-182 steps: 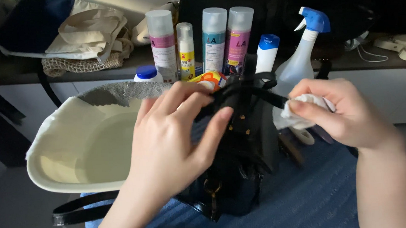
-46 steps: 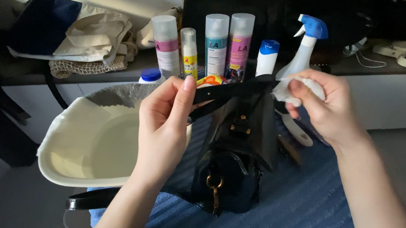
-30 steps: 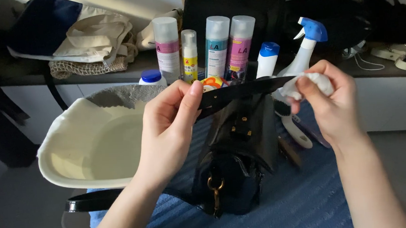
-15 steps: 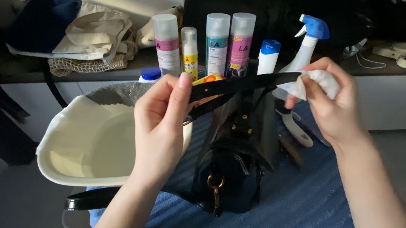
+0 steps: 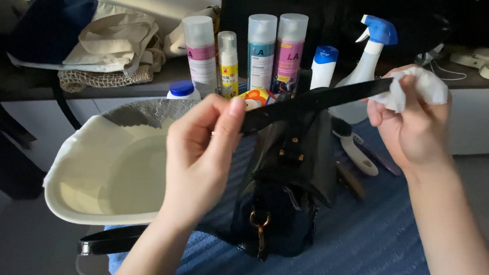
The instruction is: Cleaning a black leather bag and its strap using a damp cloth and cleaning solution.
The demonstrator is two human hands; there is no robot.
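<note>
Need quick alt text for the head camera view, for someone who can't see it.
The left hand pinches a black strap of a dark handbag taut, while the right hand holds a white wipe against it.

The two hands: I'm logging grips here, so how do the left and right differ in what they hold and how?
The left hand pinches the black strap bare, between thumb and fingers; the right hand grips it through a crumpled white wipe. The left hand sits near the strap's lower end, closer to the black bag; the right hand sits at its higher end. Both hold the strap taut above the bag.
</note>
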